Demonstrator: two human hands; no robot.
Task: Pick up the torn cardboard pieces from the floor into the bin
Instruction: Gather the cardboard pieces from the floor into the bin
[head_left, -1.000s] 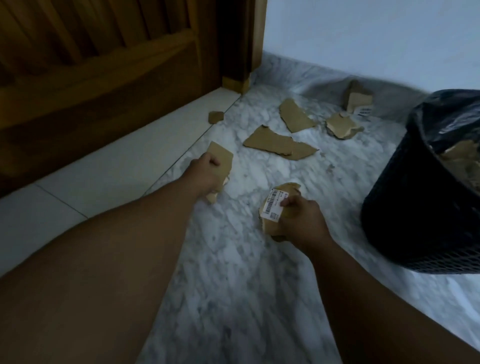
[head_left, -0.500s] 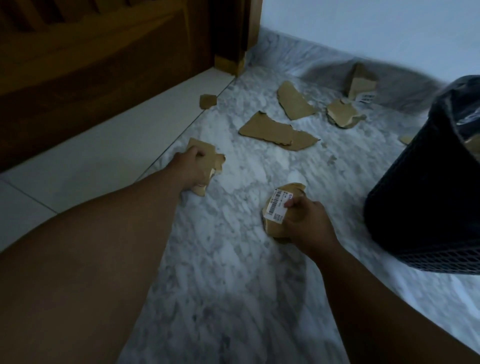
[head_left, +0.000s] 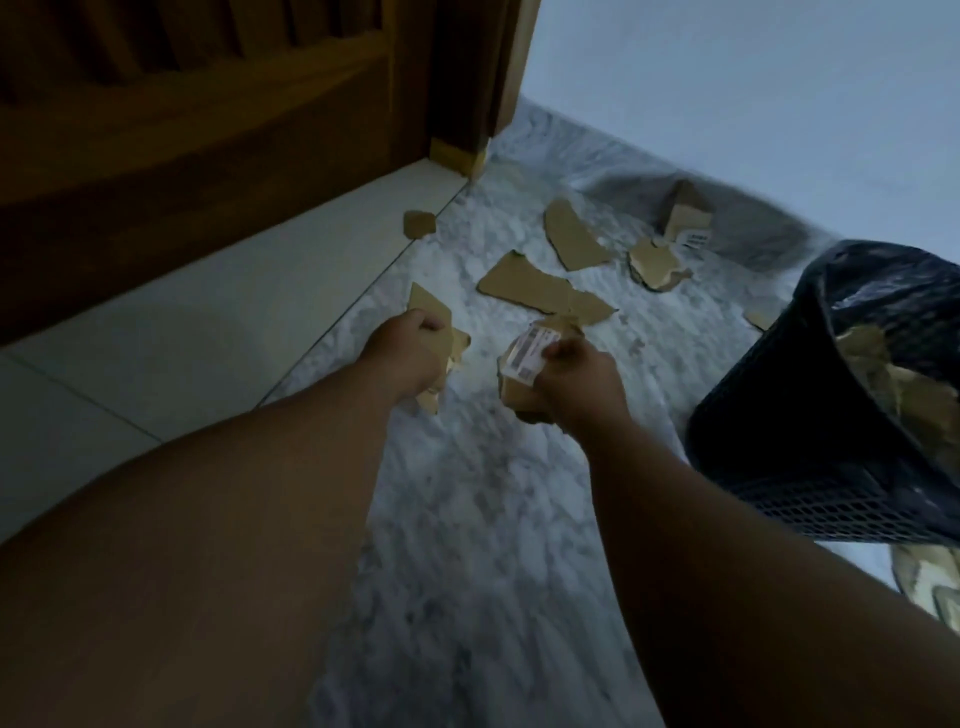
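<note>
My left hand (head_left: 410, 356) grips a plain brown cardboard piece (head_left: 427, 307) above the marble floor. My right hand (head_left: 576, 384) grips a cardboard piece with a white barcode label (head_left: 530, 353). The two hands are close together, left of the bin. Several torn pieces lie beyond them: a long flat piece (head_left: 540, 288), a curved piece (head_left: 574, 243), a crumpled piece (head_left: 654, 262), a labelled piece (head_left: 685, 221) against the wall, and a small scrap (head_left: 418, 223). The black mesh bin (head_left: 810, 421) with a dark liner stands at the right and holds cardboard (head_left: 909, 395).
A dark wooden door (head_left: 197, 130) and its frame (head_left: 467, 93) fill the upper left. Pale tiles (head_left: 208, 312) border the marble floor (head_left: 483, 519). A white wall (head_left: 753, 83) runs behind. A small scrap (head_left: 759, 318) lies beside the bin.
Both hands have lifted their pieces off the floor and come closer together, the right hand rising toward the left. The view has tilted, showing more of the bin's inside.
</note>
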